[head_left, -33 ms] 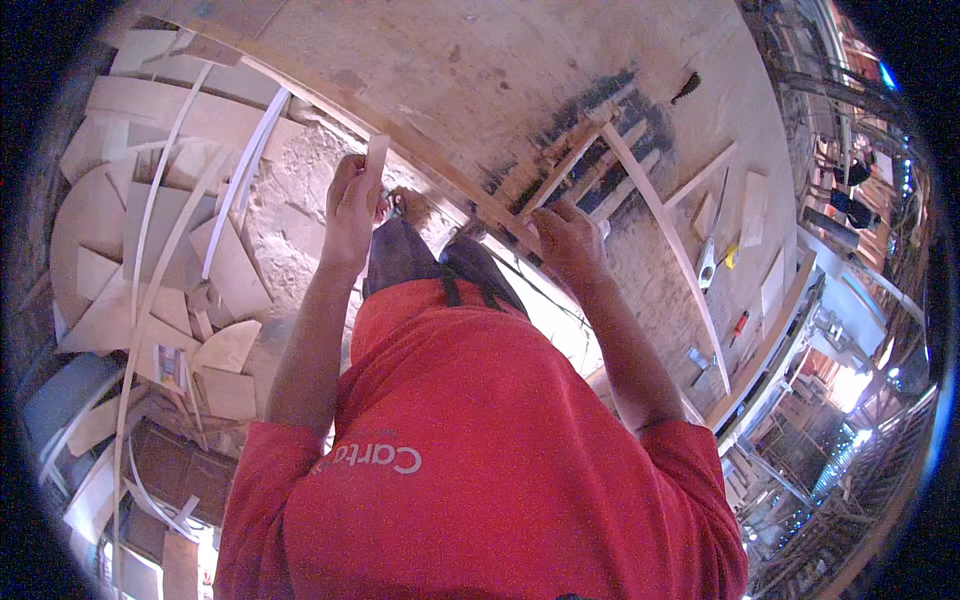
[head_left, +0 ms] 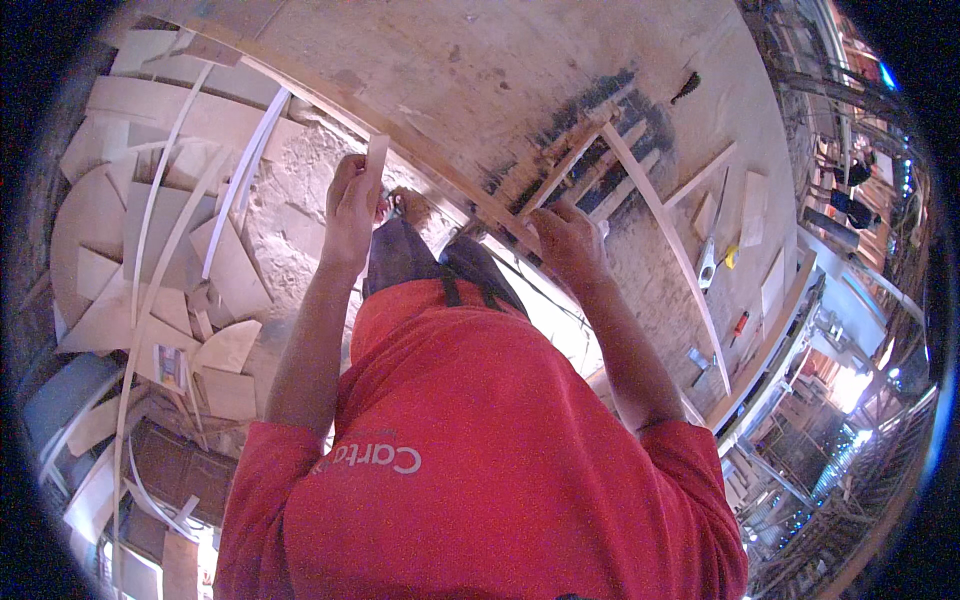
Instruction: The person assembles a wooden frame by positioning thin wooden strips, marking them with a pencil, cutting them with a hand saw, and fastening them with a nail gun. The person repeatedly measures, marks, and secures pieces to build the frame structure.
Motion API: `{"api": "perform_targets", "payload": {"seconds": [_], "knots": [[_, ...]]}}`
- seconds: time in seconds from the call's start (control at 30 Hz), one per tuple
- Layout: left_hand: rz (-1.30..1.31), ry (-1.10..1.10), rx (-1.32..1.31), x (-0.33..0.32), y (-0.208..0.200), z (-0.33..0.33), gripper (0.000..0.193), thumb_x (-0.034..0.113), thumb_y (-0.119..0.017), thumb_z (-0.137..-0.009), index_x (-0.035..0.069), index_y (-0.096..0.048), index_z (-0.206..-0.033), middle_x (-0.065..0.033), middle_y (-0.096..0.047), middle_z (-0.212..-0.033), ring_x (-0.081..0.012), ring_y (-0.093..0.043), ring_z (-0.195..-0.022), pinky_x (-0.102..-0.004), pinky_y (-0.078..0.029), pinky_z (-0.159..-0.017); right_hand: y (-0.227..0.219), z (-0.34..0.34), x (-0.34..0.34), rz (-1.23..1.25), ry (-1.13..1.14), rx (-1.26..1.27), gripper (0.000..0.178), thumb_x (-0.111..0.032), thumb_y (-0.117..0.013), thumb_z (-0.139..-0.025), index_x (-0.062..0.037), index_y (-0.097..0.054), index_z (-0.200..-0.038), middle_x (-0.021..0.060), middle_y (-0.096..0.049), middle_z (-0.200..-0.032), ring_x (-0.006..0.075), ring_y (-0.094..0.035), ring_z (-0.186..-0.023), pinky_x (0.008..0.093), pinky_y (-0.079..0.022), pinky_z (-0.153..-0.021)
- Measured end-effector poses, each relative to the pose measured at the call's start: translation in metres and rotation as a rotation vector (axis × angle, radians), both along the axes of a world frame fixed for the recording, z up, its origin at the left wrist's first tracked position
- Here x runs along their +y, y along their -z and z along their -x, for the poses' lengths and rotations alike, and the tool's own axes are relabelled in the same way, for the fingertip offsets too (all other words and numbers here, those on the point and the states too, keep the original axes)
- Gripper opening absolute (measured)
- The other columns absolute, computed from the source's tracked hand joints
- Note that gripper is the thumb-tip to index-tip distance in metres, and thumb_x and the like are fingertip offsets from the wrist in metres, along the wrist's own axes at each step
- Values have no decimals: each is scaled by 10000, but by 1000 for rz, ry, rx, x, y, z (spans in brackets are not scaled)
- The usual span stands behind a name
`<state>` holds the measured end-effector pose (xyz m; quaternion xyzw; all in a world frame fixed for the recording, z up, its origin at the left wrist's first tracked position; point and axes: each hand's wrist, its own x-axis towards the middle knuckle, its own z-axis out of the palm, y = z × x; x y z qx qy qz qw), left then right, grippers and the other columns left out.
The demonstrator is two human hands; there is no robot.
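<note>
My left hand [head_left: 352, 190] is closed around a short, flat piece of pale wood [head_left: 378, 158], held upright just off the workbench's near edge. At that edge, farther right, my right hand [head_left: 568, 242] is closed, its fingertips at the lower end of a narrow wooden strip [head_left: 565, 168]. How firmly they hold it is partly hidden by the hand's back. The strip meets a long, curved wooden strip [head_left: 665, 225] at its upper end, over a dark-stained patch of the workbench [head_left: 440, 75]. A shorter wood stick [head_left: 702, 174] lies beside the curved one.
On the bench's right lie a handsaw [head_left: 707, 265], a yellow round item [head_left: 731, 257], a red-handled tool [head_left: 740, 324] and wood offcuts [head_left: 754, 208]. Cut wooden panels [head_left: 225, 265] and long bent strips [head_left: 165, 270] cover the floor to my left. Cluttered shop space extends beyond the bench's right end.
</note>
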<state>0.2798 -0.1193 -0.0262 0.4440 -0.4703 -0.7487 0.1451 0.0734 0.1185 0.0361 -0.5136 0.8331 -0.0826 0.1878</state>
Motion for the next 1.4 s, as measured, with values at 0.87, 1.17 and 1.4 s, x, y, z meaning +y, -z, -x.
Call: {"api": "perform_targets", "payload": {"seconds": [0.87, 1.17, 1.4], "knots": [[-188, 140, 164, 91, -78, 115, 228, 198, -547, -1072, -3, -598, -1167, -90, -699, -958, -160, -682, -826, -300, -577, -738, -39, 16, -9, 423, 388, -501, 263, -184, -794, -889, -38, -679, -1074, 85, -707, -888, 161, -686, -819, 327, -554, -727], [-1, 232, 43, 144, -52, 166, 202, 230, -659, -1003, 41, -694, -1064, -73, -723, -965, -174, -677, -802, -313, -570, -705, -30, 17, 32, 556, 741, -612, 506, -206, -826, -835, -35, -613, -1262, 74, -672, -758, 184, -665, -669, 354, -543, -641], [838, 421, -69, 102, -39, 177, 196, 174, -694, -958, -3, -747, -1023, -124, -730, -860, -195, -697, -769, -340, -555, -721, -6, 38, 50, 506, 961, -443, 440, -310, -761, -874, -67, -676, -1231, 176, -757, -1026, 342, -741, -958, 440, -581, -840]]}}
